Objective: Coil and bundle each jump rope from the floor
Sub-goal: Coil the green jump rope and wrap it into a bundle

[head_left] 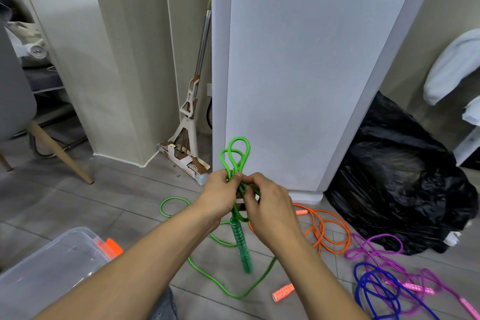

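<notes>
Now | green rope (240, 138): braided loops upright | left hand (220, 192), right hand (270, 205): fingers pinch it

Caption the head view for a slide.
Left hand and right hand loop the green rope; orange rope, purple rope, blue rope lie loose.

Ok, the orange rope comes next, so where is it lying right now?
In the head view the orange rope lies loose on the floor, right of the right hand, between the green rope and the black bag.
</notes>
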